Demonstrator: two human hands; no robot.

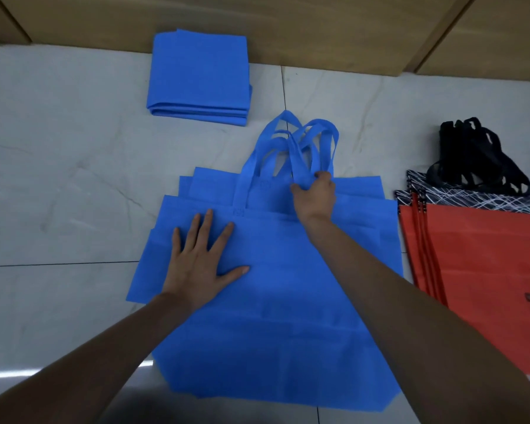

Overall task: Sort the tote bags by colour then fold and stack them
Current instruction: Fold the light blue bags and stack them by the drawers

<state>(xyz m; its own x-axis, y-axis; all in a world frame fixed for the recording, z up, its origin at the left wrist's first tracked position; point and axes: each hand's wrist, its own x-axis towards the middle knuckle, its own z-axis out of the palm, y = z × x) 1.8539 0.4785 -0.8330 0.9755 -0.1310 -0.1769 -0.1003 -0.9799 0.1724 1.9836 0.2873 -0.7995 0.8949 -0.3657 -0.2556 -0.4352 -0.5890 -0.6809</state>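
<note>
Several blue tote bags [276, 301] lie flat in an overlapping pile on the tiled floor in front of me. My left hand [201, 255] presses flat on the top bag's left part, fingers spread. My right hand [314, 194] grips the blue handles [300, 142] near the bags' top edge; the loops stand up beyond it. A stack of folded blue bags [198, 78] sits further back by the wall. Red tote bags [478, 270] lie at the right, over black-and-white patterned bags [471, 195] with black handles [478, 154].
The floor is pale marble tile [58, 163] with dark grout lines. A wooden wall or cabinet base [318, 29] runs along the far side. Open floor lies to the left of the blue pile.
</note>
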